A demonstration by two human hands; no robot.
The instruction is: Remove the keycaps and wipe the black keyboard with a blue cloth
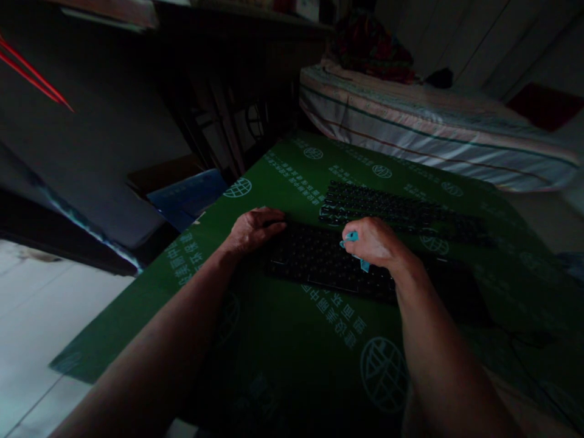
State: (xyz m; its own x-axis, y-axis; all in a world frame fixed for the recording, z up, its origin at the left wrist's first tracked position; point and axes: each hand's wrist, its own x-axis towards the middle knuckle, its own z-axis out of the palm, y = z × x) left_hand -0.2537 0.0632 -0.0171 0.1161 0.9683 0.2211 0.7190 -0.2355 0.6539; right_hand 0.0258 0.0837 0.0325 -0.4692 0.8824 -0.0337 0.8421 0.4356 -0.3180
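Note:
A black keyboard (328, 258) lies on the green board, with small bumps in rows where keycaps would sit. My left hand (256, 230) grips its far left corner, thumb and fingers at the edge. Above the middle of the keyboard, my right hand (371, 240) is closed around a small light-blue tool (364, 264). Bits of it show on both sides of the fingers; its exact kind is hidden in the grip. Behind the keyboard, loose black keycaps (378, 204) are laid out in rows.
The green printed board (292, 340) serves as the work surface. A cable (524, 359) trails off the keyboard's right side. Beyond stands a bed with a striped sheet (424, 128). A blue box-like thing (187, 194) is left of the board, and red strands (36, 76) hang at upper left.

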